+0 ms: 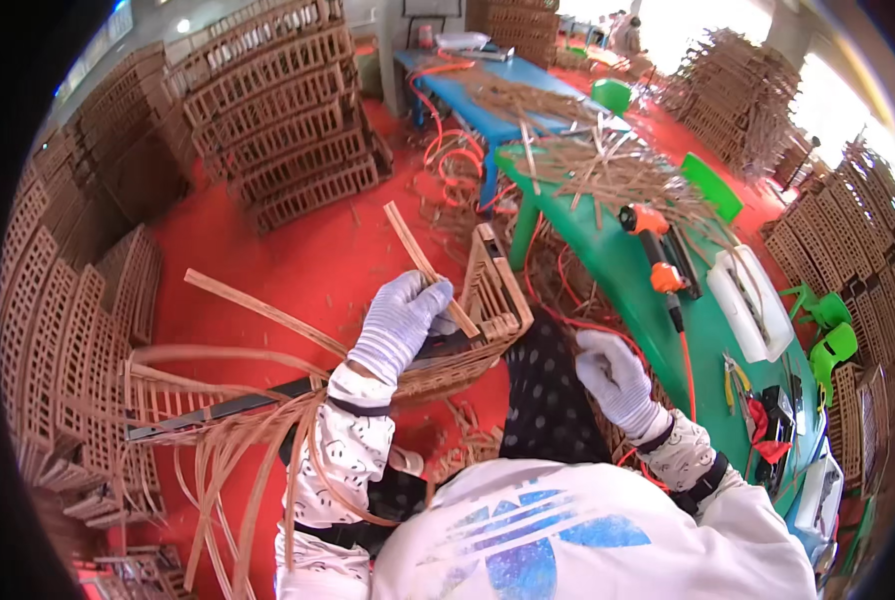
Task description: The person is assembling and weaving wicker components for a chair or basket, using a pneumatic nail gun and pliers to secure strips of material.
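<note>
Head view: a white shirt (708, 530) bears a mottled blue, leaf-shaped print (528, 545) crossed by white stripes, and a smooth green table (603, 245) carries a black-and-orange power tool (658, 250). The left hand (403, 320), in a striped knit glove, pinches a flat, straight brown strip (411, 243) slanting over a tan lattice frame (448, 372) with loose, curling ends, which lies before the person. The right hand (618, 380), gloved alike, has curled fingers above dotted dark trousers (553, 410); whether they grip anything, I cannot tell.
</note>
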`<state>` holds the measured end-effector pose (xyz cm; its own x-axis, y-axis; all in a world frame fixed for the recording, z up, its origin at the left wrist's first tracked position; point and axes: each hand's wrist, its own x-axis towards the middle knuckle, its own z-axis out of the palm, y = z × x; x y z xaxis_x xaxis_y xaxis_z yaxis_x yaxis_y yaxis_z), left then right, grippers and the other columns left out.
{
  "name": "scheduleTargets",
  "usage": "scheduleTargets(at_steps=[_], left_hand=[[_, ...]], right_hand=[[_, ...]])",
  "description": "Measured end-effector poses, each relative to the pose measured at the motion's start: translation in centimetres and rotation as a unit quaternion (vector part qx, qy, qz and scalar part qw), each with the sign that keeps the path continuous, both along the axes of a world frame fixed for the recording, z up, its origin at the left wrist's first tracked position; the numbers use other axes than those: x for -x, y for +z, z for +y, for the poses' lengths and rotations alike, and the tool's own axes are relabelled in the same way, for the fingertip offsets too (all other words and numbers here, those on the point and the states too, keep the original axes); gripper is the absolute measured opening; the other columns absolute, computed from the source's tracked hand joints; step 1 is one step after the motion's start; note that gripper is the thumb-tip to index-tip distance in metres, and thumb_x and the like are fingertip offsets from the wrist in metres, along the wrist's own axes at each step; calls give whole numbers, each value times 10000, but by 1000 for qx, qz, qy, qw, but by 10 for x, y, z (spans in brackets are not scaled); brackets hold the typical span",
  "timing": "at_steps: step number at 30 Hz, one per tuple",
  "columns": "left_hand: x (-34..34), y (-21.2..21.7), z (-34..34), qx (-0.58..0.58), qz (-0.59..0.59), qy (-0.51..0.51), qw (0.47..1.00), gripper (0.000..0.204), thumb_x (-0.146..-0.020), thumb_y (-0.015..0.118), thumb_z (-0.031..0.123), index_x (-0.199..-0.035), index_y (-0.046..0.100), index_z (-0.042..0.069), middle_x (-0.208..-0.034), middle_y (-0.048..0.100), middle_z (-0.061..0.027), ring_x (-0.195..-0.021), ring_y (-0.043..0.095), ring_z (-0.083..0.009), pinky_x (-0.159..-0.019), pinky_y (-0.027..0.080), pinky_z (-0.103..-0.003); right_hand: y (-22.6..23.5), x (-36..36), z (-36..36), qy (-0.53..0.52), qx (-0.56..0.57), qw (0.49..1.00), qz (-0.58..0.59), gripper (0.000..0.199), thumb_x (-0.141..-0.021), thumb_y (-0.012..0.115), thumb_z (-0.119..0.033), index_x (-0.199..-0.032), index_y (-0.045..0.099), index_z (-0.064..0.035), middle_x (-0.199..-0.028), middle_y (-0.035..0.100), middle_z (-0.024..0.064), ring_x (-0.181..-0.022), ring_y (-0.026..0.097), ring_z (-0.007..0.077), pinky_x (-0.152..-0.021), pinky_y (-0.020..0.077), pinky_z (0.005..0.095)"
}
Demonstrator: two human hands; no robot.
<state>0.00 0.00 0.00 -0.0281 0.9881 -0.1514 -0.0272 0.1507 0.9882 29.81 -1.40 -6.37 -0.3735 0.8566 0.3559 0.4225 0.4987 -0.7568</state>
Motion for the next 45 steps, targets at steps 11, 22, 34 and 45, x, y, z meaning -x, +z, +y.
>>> scheduleTargets(at_steps=[11, 22, 34, 45], left_hand=[[-8, -1, -67, 133, 4, 62, 989, 259, -874, 513, 268, -918, 518, 13, -707, 606, -69, -571, 587, -107, -517, 471, -202], [-11, 0, -75, 206, 0, 46, 978, 256, -883, 496, 235, -944, 547, -9, -690, 552, -26, -589, 506, -81, -553, 417, -198], [-6, 2, -56, 166, 48, 31, 984, 268, -873, 495, 242, -903, 564, -16, -665, 497, -5, -593, 446, -74, -540, 359, -208], [-23, -26, -24, -172, 248, 119, 946, 186, -905, 422, 134, -894, 537, -12, -678, 471, -23, -621, 436, -91, -579, 366, -232]], right_hand=[[16, 34, 8, 167, -10, 985, 35, 564, -676, 744, -223, -1135, 484, -24, -1042, 507, 174, -919, 531, 301, -765, 446, 336], [-15, 28, 15, 232, -14, 969, 88, 561, -611, 800, -249, -1065, 511, -90, -1059, 471, 166, -888, 521, 275, -743, 442, 375], [-1, 51, 54, 222, -117, 967, 40, 590, -564, 773, -191, -1107, 552, -129, -968, 547, 138, -846, 555, 298, -732, 466, 365], [11, -98, 61, -313, -200, 921, -120, 347, -619, 665, -188, -937, 575, -82, -898, 579, 116, -880, 555, 300, -770, 453, 390]])
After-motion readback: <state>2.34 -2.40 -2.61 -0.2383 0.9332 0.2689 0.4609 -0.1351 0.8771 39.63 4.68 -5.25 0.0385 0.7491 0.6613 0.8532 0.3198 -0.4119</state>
